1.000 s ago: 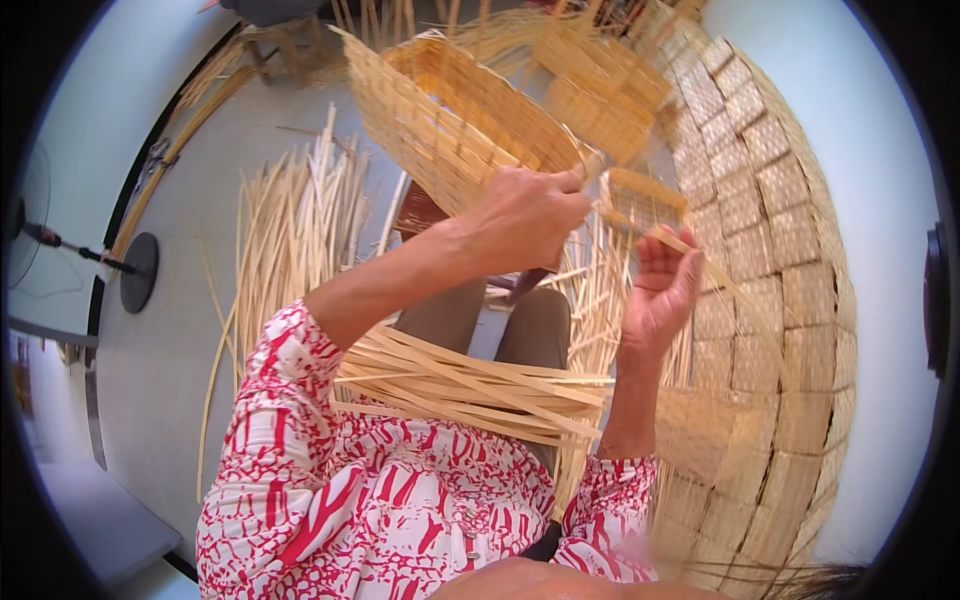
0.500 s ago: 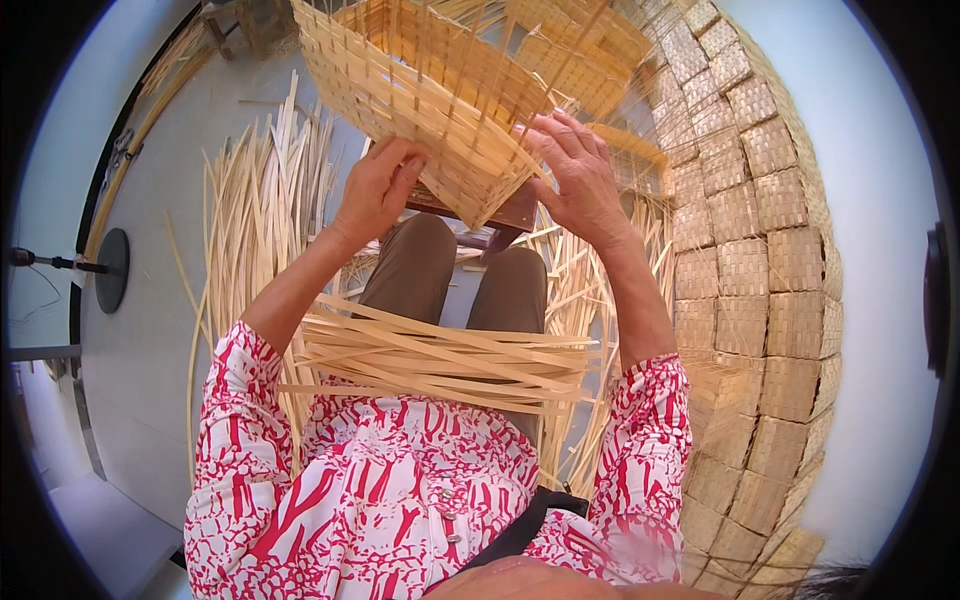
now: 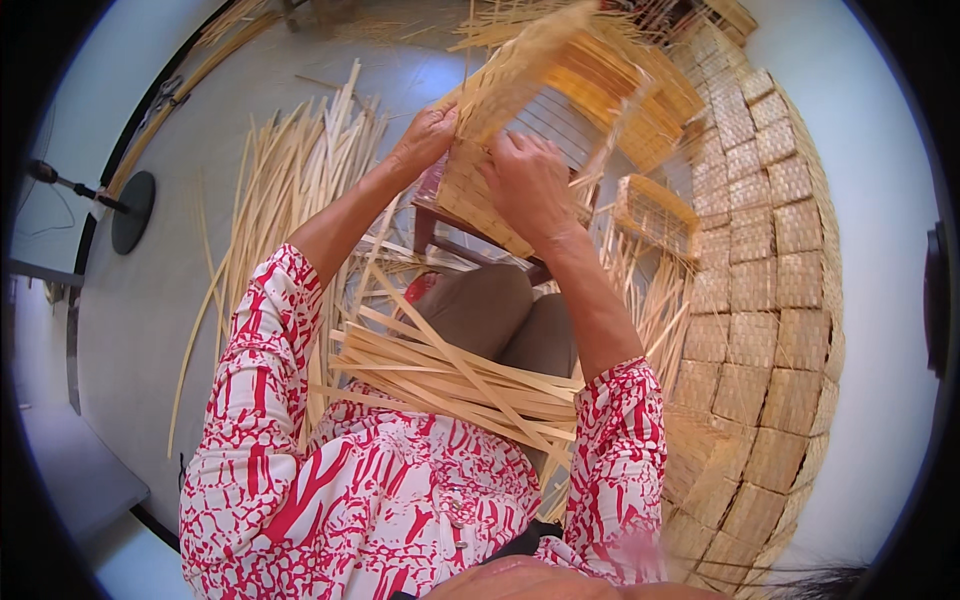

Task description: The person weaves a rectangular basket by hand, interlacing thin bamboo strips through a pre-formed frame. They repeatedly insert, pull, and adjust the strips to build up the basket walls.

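A partly woven bamboo basket (image 3: pixel 468 190) stands tilted over a dark wooden stool (image 3: pixel 440 215) in front of my knees. Its upper wall is smeared by motion, and loose upright strips stick out of it. My left hand (image 3: pixel 430 138) grips the basket's left edge, thumb and fingers closed on it. On the near side, my right hand (image 3: pixel 532 185) has its fingers bent against the basket near a corner; the fingertips are partly hidden. Across my lap lies a bundle of flat pale bamboo strips (image 3: pixel 450 375).
Many long strips (image 3: pixel 290 180) spread over the floor to the left. Past the stool are yellowish unfinished baskets (image 3: pixel 640 110), and a smaller one (image 3: pixel 655 218) stands to the right. Stacked woven baskets (image 3: pixel 765 290) line the right wall. A round dark stand base (image 3: pixel 132 212) is at far left.
The basket has been turned and tipped, so another side faces me. My left hand has moved up and right to its edge; my right hand has shifted left and curled in. The view has shifted too.
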The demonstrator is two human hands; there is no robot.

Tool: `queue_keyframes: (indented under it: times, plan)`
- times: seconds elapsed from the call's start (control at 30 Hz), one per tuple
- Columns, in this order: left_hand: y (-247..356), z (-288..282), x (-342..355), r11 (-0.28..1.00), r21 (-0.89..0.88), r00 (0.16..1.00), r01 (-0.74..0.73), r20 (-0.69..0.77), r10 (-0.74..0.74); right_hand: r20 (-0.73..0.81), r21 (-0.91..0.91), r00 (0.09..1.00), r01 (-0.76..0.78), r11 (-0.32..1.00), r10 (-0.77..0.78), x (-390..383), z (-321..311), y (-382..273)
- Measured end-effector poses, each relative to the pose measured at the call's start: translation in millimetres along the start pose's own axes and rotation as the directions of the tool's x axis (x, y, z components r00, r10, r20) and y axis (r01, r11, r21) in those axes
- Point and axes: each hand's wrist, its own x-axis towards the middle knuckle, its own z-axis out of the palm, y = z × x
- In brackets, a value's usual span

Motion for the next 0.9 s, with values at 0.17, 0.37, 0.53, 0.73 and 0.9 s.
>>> queue_keyframes:
  times: [0.17, 0.37, 0.53, 0.73, 0.9]
  plan:
    - [23.8, -38.8, -4.2, 0.922, -0.385, 0.981, 0.040, -0.161, -0.110, 0.004, 0.330, 0.999, -0.042, 0.943, 0.043, 26.6, 26.5, -27.2]
    - [31.5, -65.6, -8.6, 0.710, -0.702, 0.999, -0.043, -0.014, 0.047, -0.013, 0.522, 1.000, -0.009, 0.853, 0.019, 36.0, 13.5, -42.0]
    - [40.9, -72.4, -18.2, 0.657, -0.754, 0.996, -0.017, 0.046, 0.078, 0.002, 0.611, 0.989, -0.119, 0.782, 0.149, 75.8, -19.7, -33.5]
    - [51.3, -61.0, -14.8, 0.610, -0.792, 0.989, 0.020, 0.106, 0.106, 0.039, 0.416, 0.993, -0.118, 0.902, 0.112, 109.5, -7.1, -23.6]
    - [37.8, -63.3, -17.0, 0.589, -0.808, 0.988, 0.028, 0.110, 0.104, 0.071, 0.448, 0.990, -0.139, 0.883, 0.120, 112.4, 0.2, -21.5]
